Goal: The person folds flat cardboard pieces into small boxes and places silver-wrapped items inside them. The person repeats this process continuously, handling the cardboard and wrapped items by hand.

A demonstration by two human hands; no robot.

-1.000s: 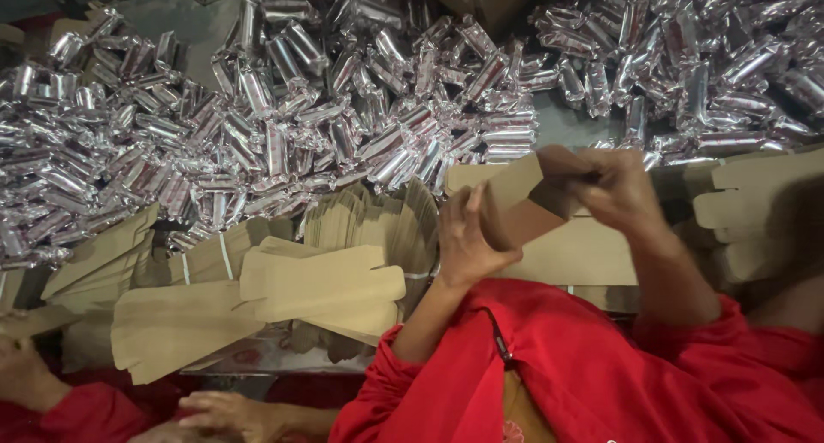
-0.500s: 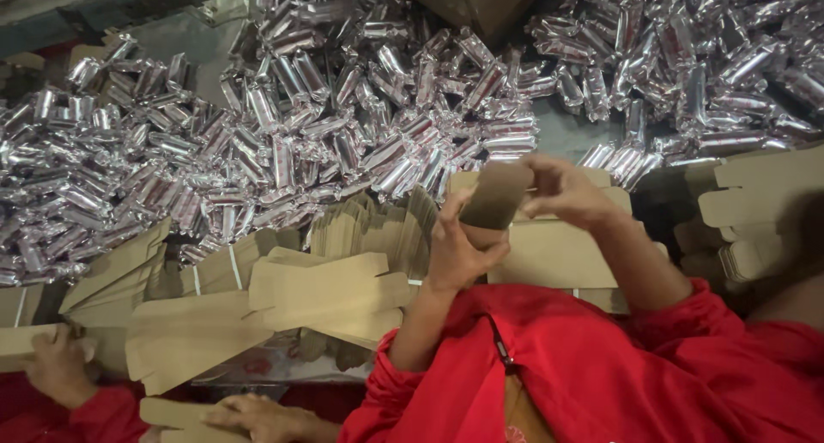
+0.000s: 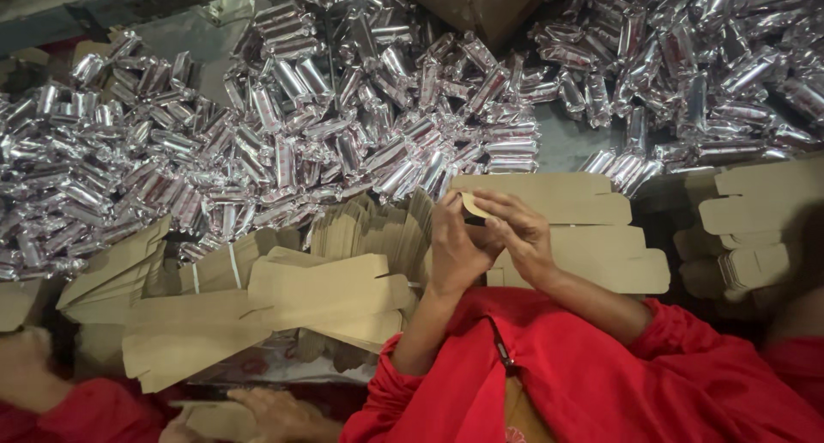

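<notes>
Both my hands meet over the flat brown cardboard blanks at the centre. My left hand (image 3: 453, 247) and my right hand (image 3: 520, 232) together grip a small brown carton (image 3: 473, 206), of which only a rounded end flap shows above my fingers. My fingers hide the carton's body. A stack of flat carton blanks (image 3: 566, 204) lies directly under and behind my hands. Heaps of silver foil-wrapped packets (image 3: 343, 125) cover the table beyond them. My red sleeves fill the lower right.
More fanned carton blanks (image 3: 318, 297) lie left of my hands, with bundled stacks (image 3: 755, 211) at the right edge. An open brown box (image 3: 481, 5) stands at the top. Another person's hand (image 3: 275, 413) in a red sleeve shows at the bottom left.
The carton was held up larger and flatter between my hands; now my hands have come down and closed together around it, so only its end flap shows.
</notes>
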